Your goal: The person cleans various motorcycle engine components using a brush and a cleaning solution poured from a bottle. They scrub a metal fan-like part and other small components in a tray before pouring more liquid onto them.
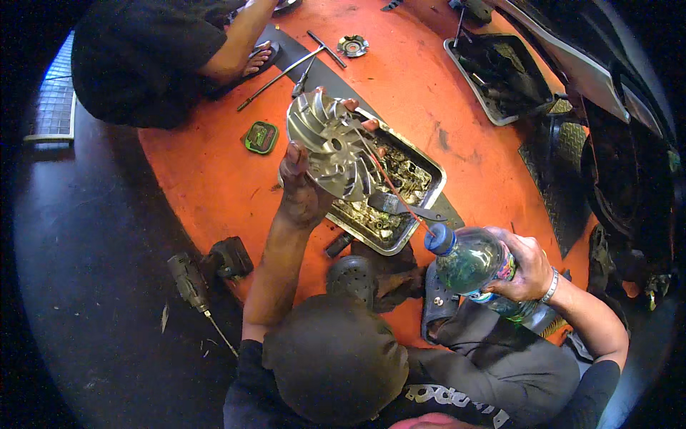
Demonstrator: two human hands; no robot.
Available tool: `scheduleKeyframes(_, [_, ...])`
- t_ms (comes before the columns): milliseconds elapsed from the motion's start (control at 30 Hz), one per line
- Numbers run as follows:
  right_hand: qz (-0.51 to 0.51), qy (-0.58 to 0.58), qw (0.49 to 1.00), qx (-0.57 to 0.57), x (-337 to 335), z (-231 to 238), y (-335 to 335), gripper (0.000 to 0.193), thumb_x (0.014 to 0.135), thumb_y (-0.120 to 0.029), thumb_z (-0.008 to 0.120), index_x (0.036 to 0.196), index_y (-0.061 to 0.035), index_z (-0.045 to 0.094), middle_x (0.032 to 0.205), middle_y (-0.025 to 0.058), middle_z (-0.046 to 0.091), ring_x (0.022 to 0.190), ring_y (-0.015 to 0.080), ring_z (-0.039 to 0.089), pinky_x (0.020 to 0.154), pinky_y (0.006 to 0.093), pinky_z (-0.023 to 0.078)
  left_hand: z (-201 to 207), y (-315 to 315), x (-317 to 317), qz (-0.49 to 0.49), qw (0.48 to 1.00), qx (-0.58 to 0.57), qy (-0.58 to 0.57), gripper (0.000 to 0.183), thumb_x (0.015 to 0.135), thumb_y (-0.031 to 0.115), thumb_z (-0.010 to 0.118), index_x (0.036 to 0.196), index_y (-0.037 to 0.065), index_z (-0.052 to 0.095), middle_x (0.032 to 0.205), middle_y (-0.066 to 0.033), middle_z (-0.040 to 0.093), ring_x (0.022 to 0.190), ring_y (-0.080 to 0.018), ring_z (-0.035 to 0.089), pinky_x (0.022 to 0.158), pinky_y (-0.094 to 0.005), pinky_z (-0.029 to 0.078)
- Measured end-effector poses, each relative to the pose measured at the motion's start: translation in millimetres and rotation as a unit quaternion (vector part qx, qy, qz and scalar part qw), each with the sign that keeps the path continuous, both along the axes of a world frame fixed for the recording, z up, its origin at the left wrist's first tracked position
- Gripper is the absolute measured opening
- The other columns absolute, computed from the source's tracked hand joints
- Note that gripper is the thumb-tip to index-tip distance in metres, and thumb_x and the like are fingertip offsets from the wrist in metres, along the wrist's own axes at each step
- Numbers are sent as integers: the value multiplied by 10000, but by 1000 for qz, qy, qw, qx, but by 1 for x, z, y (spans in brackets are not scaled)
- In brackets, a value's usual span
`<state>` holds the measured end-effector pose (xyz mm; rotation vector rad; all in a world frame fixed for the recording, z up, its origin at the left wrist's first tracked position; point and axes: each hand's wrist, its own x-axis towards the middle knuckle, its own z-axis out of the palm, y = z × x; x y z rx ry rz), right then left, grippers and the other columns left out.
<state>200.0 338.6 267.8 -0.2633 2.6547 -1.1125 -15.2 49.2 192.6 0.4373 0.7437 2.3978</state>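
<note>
Finned metal disc (343, 166), one, silver with curved vanes and a central hole: held tilted above the near-left part of a metal tray (437, 180), in the grip of the left hand (305, 199), thumb at the near edge, fingertips showing past the far rim. Plastic bottle (463, 263), one, greenish and see-through, with blue cap (440, 240): gripped around its body by the right hand (525, 266), tipped so that the cap points toward the disc. Thin reddish line (393, 187), one, running from the cap to the disc; tube or jet, cannot be told. The tray contains murky liquid and small pieces too cluttered to identify; a brush (389, 204) lies over its right part. Dark cylinder (339, 244), just beside the tray's near-left side. Green square container (261, 137), on the orange floor (214, 182), left of the disc. T-handled wrench (284, 73) and round metal part (352, 46), farther off. Black tray (468, 86) with pale rim, upper right, bearing dark items. Power drill (187, 280), lower left, on dark ground. Co-worker (150, 61) in dark clothing, upper left.
</note>
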Motion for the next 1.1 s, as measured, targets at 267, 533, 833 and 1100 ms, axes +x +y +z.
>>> scheduleKeyframes(267, [-84, 61, 994, 40, 17, 12, 36, 891, 715, -455, 846, 1357, 29, 462, 1174, 216, 657, 1051, 371, 666, 914, 408, 515, -1, 2, 0, 1, 1000, -21, -10, 994, 805, 546, 713, 1560, 157, 197, 1534, -180, 332, 1352, -391, 436, 1055, -560, 448])
scheduleKeyframes(533, [-375, 236, 895, 45, 14, 35, 94, 665, 890, -289, 746, 1392, 17, 435, 1254, 142, 614, 1157, 210, 574, 1011, 355, 442, -44, -3, 5, -21, 975, -198, 97, 1051, 770, 511, 765, 1566, 125, 197, 1509, -163, 352, 1348, -327, 432, 1078, -476, 417])
scheduleKeyframes(833, [-384, 257, 881, 99, -31, -39, 152, 612, 866, -301, 785, 1318, -22, 481, 1241, 118, 619, 1156, 191, 588, 997, 335, 464, -91, 5, 25, -62, 942, -316, 97, 916, 850, 504, 653, 1555, 101, 229, 1444, -151, 426, 1290, -275, 481, 1065, -429, 391])
scheduleKeyframes(1100, [-471, 96, 870, 114, -22, -101, 152, 740, 800, -427, 823, 1313, -13, 489, 1248, 151, 627, 1131, 243, 620, 980, 356, 483, -128, -4, 15, -64, 972, -146, -173, 619, 954, 423, 479, 1492, 135, 376, 1356, -140, 548, 1194, -358, 593, 916, -547, 539])
